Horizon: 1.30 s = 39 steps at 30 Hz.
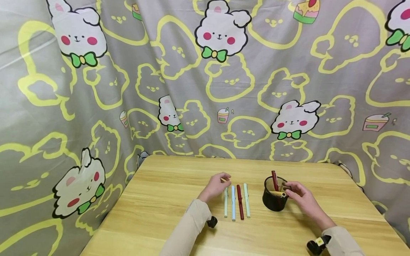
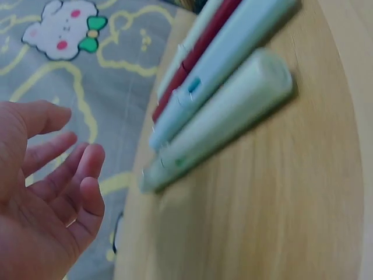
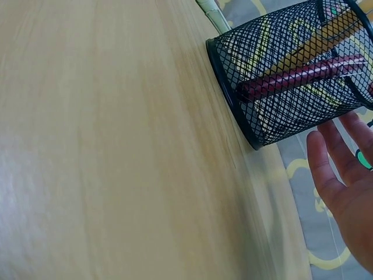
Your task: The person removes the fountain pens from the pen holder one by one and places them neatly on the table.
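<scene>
My left hand [image 1: 217,185] hovers at the far end of a row of pens, fingers loosely bent and holding nothing. The row has a pale green pen [image 1: 225,204], a light blue pen [image 1: 233,204], a dark red pen [image 1: 240,202] and another pale green pen [image 1: 246,201]. My right hand [image 1: 302,199] is at the right side of a black mesh pen holder [image 3: 285,76], its fingers extended by the rim. Inside the holder are a dark red pen [image 1: 274,180] and a yellow pen [image 1: 277,193]. Whether the fingertips touch the rim is unclear.
The wooden table [image 1: 153,213] carries the pens and holder. Behind and left of it hangs a grey cartoon-print curtain [image 1: 192,85]. A black wrist camera [image 1: 212,222] sits at the left sleeve and another black wrist camera [image 1: 317,245] at the right.
</scene>
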Each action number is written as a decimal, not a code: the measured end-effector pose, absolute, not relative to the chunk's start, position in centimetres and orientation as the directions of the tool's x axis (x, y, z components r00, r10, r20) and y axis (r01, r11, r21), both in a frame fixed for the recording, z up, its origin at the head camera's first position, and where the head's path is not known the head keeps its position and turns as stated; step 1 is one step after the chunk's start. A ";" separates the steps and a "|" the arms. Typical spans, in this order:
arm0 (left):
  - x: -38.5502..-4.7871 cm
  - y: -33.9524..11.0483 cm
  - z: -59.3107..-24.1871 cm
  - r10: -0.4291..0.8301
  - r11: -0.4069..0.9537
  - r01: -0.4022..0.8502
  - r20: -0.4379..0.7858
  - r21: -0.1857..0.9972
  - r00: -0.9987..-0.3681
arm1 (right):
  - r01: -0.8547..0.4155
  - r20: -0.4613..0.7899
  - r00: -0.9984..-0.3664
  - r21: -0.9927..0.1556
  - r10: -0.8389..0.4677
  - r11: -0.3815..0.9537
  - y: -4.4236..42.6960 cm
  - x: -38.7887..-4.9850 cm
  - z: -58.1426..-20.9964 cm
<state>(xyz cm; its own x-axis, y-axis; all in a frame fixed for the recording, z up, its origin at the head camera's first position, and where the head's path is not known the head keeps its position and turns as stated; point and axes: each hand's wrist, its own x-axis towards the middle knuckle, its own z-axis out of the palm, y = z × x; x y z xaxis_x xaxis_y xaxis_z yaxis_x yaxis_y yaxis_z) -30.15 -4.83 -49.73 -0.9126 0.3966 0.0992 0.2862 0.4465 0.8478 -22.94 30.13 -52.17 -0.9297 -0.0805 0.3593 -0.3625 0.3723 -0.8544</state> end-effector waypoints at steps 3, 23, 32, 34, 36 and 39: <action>-29.7 -3.9 -49.2 0.436 0.419 0.317 0.117 0.851 -0.892 | -0.359 0.355 -0.931 -0.854 -0.082 0.377 30.2 -23.0 -52.2; -26.2 3.1 -48.5 0.577 0.279 0.508 0.281 0.815 -0.767 | -0.372 0.363 -0.927 -0.861 -0.092 0.348 30.1 -22.7 -52.0; -24.9 5.1 -48.0 0.618 0.275 0.567 0.310 0.776 -0.723 | -0.356 0.344 -0.934 -0.868 -0.099 0.345 30.2 -22.7 -52.0; -24.7 5.4 -47.9 0.630 0.289 0.602 0.326 0.744 -0.705 | -0.360 0.348 -0.932 -0.864 -0.098 0.352 30.1 -22.7 -51.9; -24.7 5.6 -47.9 0.646 0.300 0.644 0.347 0.704 -0.680 | -0.362 0.350 -0.932 -0.864 -0.097 0.350 30.1 -22.7 -51.9; -24.7 5.8 -47.8 0.667 0.312 0.717 0.393 0.624 -0.633 | -0.370 0.356 -0.928 -0.855 -0.108 0.363 30.1 -22.9 -51.7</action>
<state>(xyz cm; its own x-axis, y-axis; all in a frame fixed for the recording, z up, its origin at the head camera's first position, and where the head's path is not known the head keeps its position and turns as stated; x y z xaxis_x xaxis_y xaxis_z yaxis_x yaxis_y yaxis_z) -24.72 5.83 -47.77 -0.6327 0.6674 0.3928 0.7166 0.3122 0.6237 -22.87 30.09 -51.68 -0.9283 -0.1076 0.3559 -0.3700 0.3630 -0.8552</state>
